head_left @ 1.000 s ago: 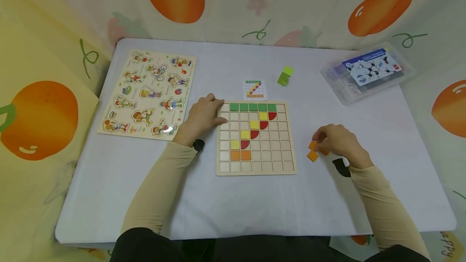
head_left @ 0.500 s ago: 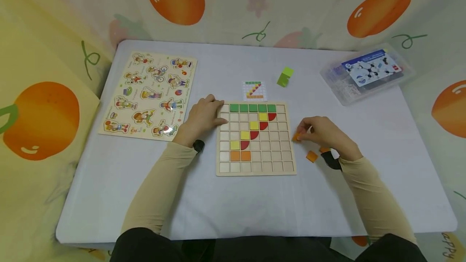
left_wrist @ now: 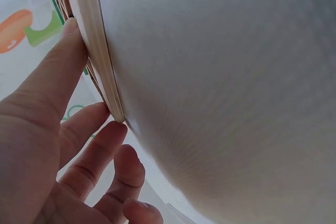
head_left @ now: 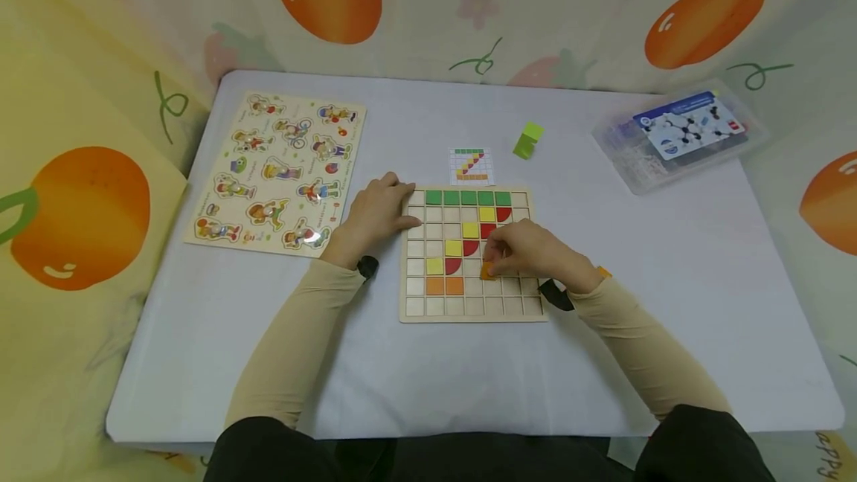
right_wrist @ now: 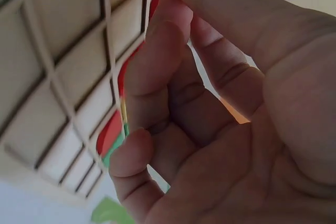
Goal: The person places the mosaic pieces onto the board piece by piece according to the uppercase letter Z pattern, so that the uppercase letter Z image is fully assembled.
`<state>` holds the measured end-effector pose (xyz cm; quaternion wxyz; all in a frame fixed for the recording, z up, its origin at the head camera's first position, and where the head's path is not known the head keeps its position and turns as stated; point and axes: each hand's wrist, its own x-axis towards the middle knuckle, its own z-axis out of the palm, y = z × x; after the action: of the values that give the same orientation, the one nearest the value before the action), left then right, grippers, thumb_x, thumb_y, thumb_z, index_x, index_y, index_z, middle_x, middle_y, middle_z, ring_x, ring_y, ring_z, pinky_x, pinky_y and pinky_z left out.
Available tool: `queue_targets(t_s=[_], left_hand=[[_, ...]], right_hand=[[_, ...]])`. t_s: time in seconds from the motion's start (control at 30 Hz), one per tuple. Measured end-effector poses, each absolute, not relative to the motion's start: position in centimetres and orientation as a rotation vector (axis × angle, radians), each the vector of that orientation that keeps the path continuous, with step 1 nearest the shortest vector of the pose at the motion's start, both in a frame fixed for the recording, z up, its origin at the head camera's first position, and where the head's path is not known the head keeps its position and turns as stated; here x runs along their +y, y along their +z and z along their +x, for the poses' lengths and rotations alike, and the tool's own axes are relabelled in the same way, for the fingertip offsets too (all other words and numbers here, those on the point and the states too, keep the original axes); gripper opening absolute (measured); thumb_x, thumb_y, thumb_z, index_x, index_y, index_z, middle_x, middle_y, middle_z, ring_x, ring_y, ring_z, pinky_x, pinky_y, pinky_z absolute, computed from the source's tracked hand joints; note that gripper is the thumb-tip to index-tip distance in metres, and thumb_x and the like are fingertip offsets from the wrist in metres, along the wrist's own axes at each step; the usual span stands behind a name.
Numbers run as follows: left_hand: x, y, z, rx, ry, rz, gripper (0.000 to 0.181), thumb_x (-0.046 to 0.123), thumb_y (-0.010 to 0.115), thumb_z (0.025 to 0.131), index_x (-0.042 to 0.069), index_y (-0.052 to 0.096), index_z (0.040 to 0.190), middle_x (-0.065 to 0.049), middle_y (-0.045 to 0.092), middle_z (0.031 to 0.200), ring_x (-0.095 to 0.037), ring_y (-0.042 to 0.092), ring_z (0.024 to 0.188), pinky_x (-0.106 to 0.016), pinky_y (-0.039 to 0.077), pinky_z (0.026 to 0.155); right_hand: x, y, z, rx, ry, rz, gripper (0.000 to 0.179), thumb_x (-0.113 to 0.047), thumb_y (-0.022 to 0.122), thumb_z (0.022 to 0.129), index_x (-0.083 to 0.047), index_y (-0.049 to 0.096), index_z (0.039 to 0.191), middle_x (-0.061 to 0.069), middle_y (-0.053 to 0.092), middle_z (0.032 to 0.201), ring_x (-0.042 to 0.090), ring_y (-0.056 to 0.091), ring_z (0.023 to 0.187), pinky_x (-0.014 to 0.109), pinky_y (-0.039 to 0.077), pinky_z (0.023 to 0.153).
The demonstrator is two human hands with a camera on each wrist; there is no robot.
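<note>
A wooden grid board (head_left: 472, 319) lies in front of the person. Green squares (head_left: 468, 198) fill part of its top row, yellow squares (head_left: 453, 248) and red quarter-round tiles (head_left: 471, 247) run down diagonally, and two orange squares (head_left: 445, 286) sit side by side lower down. Over the grid the right hand (head_left: 532, 250) pinches another orange square tile (head_left: 487, 271), its corner also showing at the fingertips in the right wrist view. The left hand (head_left: 373, 213) rests at the board's upper left corner, thumb on the rim and fingertips against the edge (left_wrist: 102, 51).
A small pattern card (head_left: 471, 166) lies just beyond the board. Two light green tiles (head_left: 528, 141) are behind it. A picture puzzle board (head_left: 274, 177) lies at left, a clear plastic box (head_left: 679, 140) at back right. An orange tile (head_left: 605, 272) peeks out behind the right wrist.
The right hand has picked up an orange tile from the loose ones on the right and carried it left over the board. The left hand stays at the board's corner.
</note>
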<state>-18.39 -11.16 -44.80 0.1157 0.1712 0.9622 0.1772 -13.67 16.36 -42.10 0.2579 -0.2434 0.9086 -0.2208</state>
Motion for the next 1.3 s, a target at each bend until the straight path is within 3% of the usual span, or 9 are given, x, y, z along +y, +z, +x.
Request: queue_targets(t_s=[0.3, 0.5, 0.73, 1.0, 1.3], left_hand=[[-11.0, -44.4, -18.5, 2.815, 0.518, 0.492, 0.072, 0.04, 0.079, 0.09, 0.006, 0.055, 0.149, -0.017, 0.059, 0.135, -0.039, 0.062, 0.114, -0.051, 0.054, 0.091], [-11.0, -44.5, -18.6, 2.808, 0.512, 0.487, 0.073, 0.04, 0.078, 0.091, 0.006, 0.053, 0.15, -0.017, 0.059, 0.136, -0.038, 0.061, 0.114, -0.05, 0.054, 0.091], [-10.9, -44.6, -18.4, 2.805, 0.504, 0.491, 0.073, 0.04, 0.078, 0.091, 0.005, 0.053, 0.15, -0.017, 0.059, 0.136, -0.038, 0.061, 0.114, -0.049, 0.053, 0.092], [-10.8, -44.8, -18.3, 2.817, 0.512, 0.498, 0.073, 0.04, 0.079, 0.09, 0.005, 0.055, 0.149, -0.017, 0.06, 0.134, -0.038, 0.063, 0.113, -0.049, 0.054, 0.091], [-11.1, -44.8, -18.3, 2.817, 0.515, 0.492, 0.072, 0.04, 0.079, 0.09, 0.006, 0.054, 0.149, -0.017, 0.06, 0.133, -0.039, 0.063, 0.113, -0.049, 0.055, 0.089]], right_hand=[[14.0, -42.5, -13.0, 2.424, -0.556, -0.685, 0.015, -0.02, 0.085, 0.085, -0.01, 0.074, 0.087, 0.0, 0.071, 0.08, 0.011, 0.058, 0.074, 0.023, 0.048, 0.07], [13.0, -42.5, -12.5, 2.518, -0.414, -0.591, 0.014, -0.028, 0.088, 0.081, -0.017, 0.079, 0.08, -0.005, 0.075, 0.076, 0.012, 0.063, 0.075, 0.025, 0.048, 0.065], [12.8, -42.1, -11.6, 2.526, -0.41, -0.561, 0.01, -0.025, 0.087, 0.082, -0.016, 0.084, 0.086, -0.004, 0.08, 0.083, 0.013, 0.068, 0.083, 0.026, 0.052, 0.065], [14.8, -41.6, -12.0, 2.556, -0.513, -0.609, 0.011, -0.024, 0.083, 0.087, -0.014, 0.085, 0.092, -0.001, 0.082, 0.092, 0.013, 0.069, 0.085, 0.029, 0.052, 0.076], [21.2, -41.1, -12.6, 2.627, -0.483, -0.273, 0.017, -0.026, 0.082, 0.088, -0.013, 0.085, 0.097, 0.015, 0.079, 0.113, 0.026, 0.067, 0.093, 0.026, 0.044, 0.065]])
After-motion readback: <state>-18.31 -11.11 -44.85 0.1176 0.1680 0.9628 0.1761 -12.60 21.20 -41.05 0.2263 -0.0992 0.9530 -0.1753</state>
